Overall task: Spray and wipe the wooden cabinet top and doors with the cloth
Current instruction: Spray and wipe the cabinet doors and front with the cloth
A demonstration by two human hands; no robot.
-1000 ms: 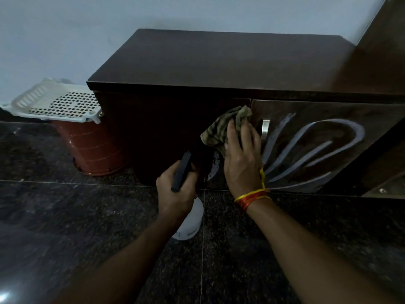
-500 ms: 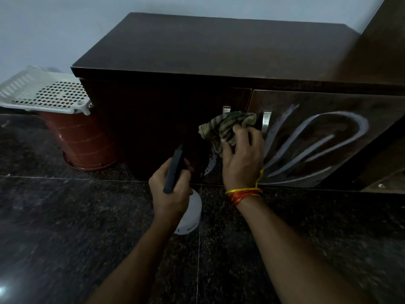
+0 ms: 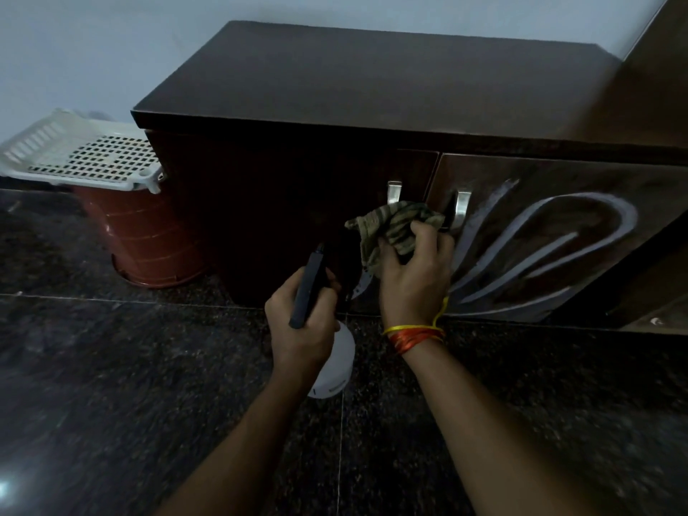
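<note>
White basket [image 3: 80, 154] atop red bucket [image 3: 149, 240].

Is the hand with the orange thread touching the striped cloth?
Touching. The head view shows the right hand with fingers curled round the bunched cloth, gripping it in front of the cabinet doors.

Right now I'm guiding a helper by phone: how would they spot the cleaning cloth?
Find the dark wooden cabinet against the pale wall, then the two metal door handles at its front. Just below them the right hand grips the cloth: crumpled, olive-striped, the only soft thing there.
</note>
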